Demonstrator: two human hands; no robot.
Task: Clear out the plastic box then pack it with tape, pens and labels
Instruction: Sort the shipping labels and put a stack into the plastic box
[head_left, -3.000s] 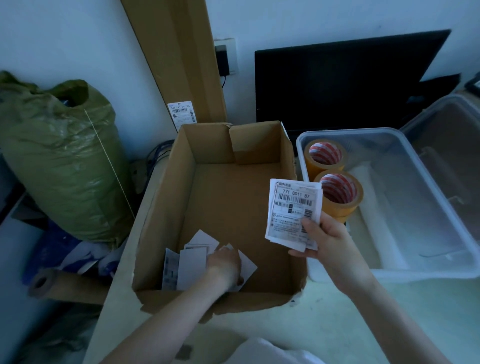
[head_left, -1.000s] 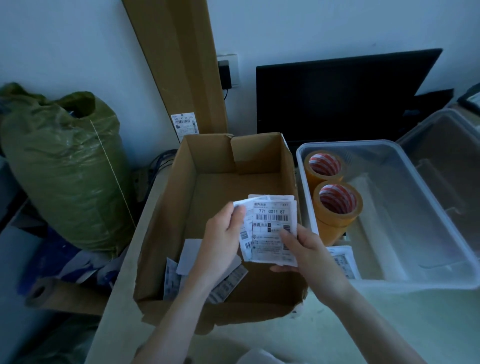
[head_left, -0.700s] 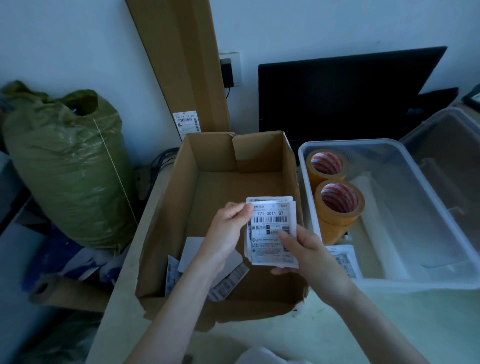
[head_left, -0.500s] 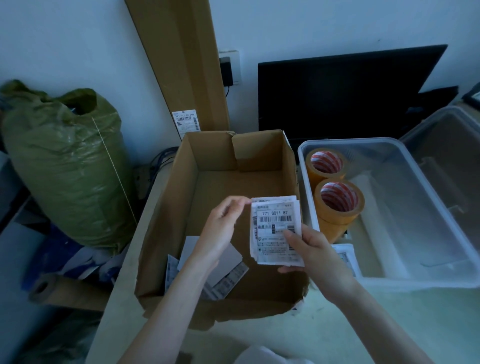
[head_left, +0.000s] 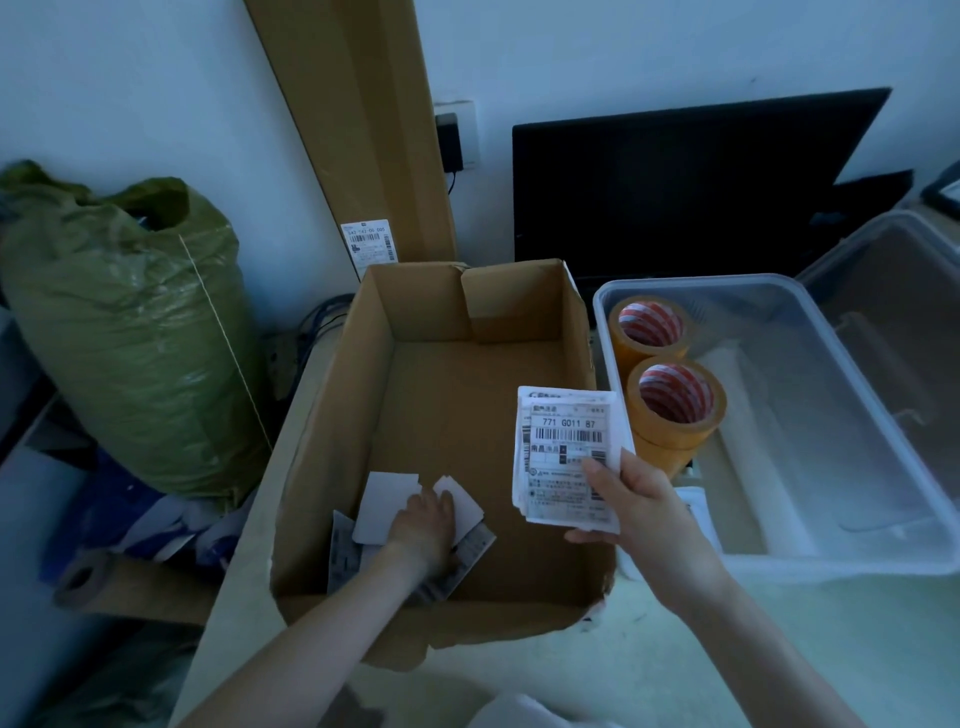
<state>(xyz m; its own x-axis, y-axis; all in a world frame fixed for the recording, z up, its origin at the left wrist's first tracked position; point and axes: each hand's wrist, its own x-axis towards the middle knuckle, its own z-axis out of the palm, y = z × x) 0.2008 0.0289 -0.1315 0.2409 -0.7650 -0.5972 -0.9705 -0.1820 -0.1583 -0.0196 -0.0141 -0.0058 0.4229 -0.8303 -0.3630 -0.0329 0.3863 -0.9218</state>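
With the right hand (head_left: 641, 506) pinching a stack of labels (head_left: 566, 452) above the cardboard box (head_left: 332, 436), the left hand (head_left: 423, 525), no longer at that stack, should gather the loose labels (head_left: 387, 501) flat, its grip hidden, toward the plastic box (head_left: 841, 564).

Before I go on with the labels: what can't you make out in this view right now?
- Left hand fingertips: hidden by the hand itself, so grip on loose labels in cardboard box unclear.
- Labels in plastic box: mostly hidden behind right hand.
- Stack count: only top sheet shows.
- Small print: too small.
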